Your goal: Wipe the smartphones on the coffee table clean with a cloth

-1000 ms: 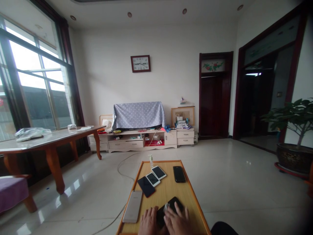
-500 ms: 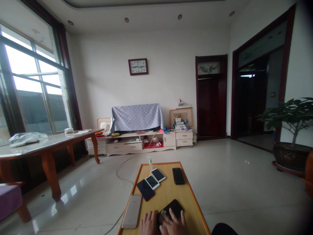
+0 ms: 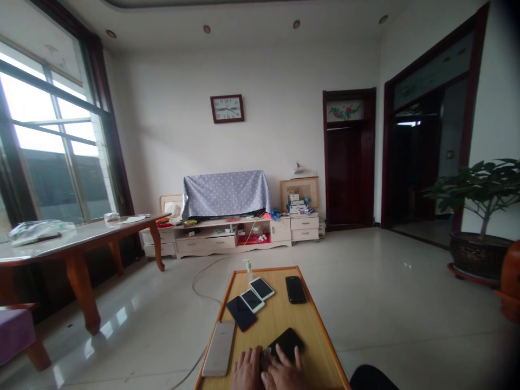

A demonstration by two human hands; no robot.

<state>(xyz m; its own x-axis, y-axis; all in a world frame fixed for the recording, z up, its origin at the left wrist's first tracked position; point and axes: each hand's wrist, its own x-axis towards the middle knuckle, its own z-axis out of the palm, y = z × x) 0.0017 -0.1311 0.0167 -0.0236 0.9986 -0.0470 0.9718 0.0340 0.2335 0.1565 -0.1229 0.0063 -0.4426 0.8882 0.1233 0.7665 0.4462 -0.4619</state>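
Note:
A black smartphone point(image 3: 293, 340) lies at a slant on the near part of the small wooden table point(image 3: 309, 319). My right hand point(image 3: 283, 372) rests on its lower half, fingers spread over the dark surface. By those fingertips shows a small pale patch point(image 3: 267, 351), which I cannot make out. Just left of it, my left hand point(image 3: 246, 370) lies with fingers stretched forward, the outermost touching or very close to the phone's lower left edge. Beside that hand lies a silver phone point(image 3: 218, 348), back up. The phone's lower end is hidden under my hands.
Farther up the table lie a dark phone with a red edge point(image 3: 241, 313), two white phones point(image 3: 252, 300) point(image 3: 262, 288) and another black phone point(image 3: 296, 290). A pump bottle point(image 3: 248, 269) stands at the far left corner. A cable point(image 3: 203, 290) runs along the floor.
The right hand has shifted slightly on the black smartphone, its fingers a little closer to the left hand. The whole view has tilted slightly; the other phones lie as before.

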